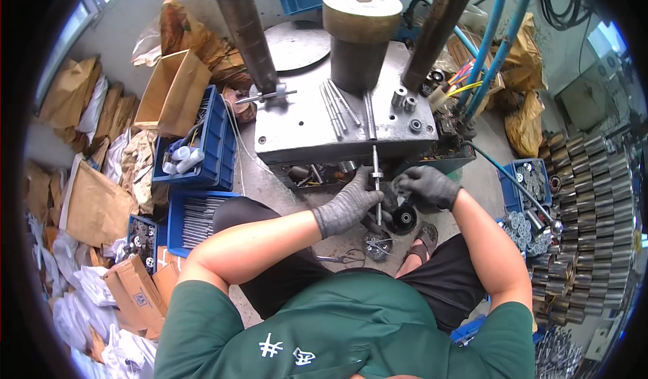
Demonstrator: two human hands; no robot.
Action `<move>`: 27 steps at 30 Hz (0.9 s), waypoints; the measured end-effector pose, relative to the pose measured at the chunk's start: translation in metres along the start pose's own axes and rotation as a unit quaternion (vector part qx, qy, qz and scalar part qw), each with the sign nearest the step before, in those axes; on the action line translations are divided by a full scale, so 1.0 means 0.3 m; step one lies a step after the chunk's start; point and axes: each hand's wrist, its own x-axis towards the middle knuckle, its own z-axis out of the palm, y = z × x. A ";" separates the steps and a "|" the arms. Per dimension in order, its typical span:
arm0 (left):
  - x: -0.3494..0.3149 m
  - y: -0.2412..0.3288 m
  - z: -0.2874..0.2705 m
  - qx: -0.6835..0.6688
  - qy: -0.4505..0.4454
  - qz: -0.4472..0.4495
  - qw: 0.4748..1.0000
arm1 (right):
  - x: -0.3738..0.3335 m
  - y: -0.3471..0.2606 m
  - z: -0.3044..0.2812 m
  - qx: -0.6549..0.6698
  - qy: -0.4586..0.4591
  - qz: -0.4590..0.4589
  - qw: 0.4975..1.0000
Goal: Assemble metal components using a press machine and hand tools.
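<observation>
My left hand (347, 207), in a grey glove, is closed around a slim steel shaft (377, 203) with a collar partway along it. The shaft stands roughly in line with the front edge of the steel press table (304, 132). To its right, my gloved right hand (432, 186) has its fingers curled together. A greyish piece shows at its fingertips, too unclear to name. Below the hands sit a black round part (404, 218) with a bearing-like centre and a silver round part (376, 246) near the floor.
A thick press ram (360, 41) stands over the table between two columns. Several loose rods (335, 109) and small bushings (399, 96) lie on top. Blue bins (196, 218) of shafts stand left; a bin of round parts (530, 180) and stacked metal cylinders (587, 224) stand right.
</observation>
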 end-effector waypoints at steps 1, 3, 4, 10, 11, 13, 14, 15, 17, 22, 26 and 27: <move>0.011 0.005 -0.006 0.004 0.015 -0.019 1.000 | -0.018 -0.036 -0.010 0.078 0.026 -0.010 0.997; 0.038 0.012 -0.008 0.006 0.027 -0.034 0.999 | 0.004 -0.021 -0.087 0.042 0.080 -0.169 0.982; 0.046 0.011 -0.018 0.007 0.033 -0.037 0.999 | -0.016 -0.091 -0.100 0.058 0.091 -0.132 0.985; 0.127 -0.001 -0.048 0.042 0.049 0.003 0.998 | -0.089 -0.401 -0.199 0.147 0.221 -0.179 0.947; 0.145 -0.025 -0.059 0.041 0.049 0.012 0.998 | -0.075 -0.436 -0.242 0.157 0.207 -0.193 0.946; 0.147 -0.021 -0.055 0.032 0.068 -0.003 0.997 | -0.085 -0.561 -0.242 0.155 0.231 -0.228 0.933; 0.154 -0.021 -0.061 0.022 0.073 -0.007 0.997 | -0.095 -0.625 -0.245 0.163 0.210 -0.249 0.931; 0.159 -0.014 -0.058 0.020 0.073 0.002 0.997 | -0.089 -0.675 -0.254 0.178 0.211 -0.286 0.918; 0.172 -0.001 -0.060 -0.012 0.073 -0.007 0.997 | -0.051 -0.757 -0.278 0.130 0.262 -0.340 0.894; 0.184 0.049 -0.078 -0.036 0.081 -0.001 0.996 | 0.048 -0.940 -0.313 -0.215 0.441 -0.469 0.735; 0.222 0.020 -0.107 -0.098 0.054 -0.020 0.994 | 0.118 -0.985 -0.309 -0.327 0.408 -0.429 0.737; 0.226 0.018 -0.107 -0.102 0.039 -0.022 0.994 | 0.127 -0.981 -0.310 -0.371 0.396 -0.409 0.734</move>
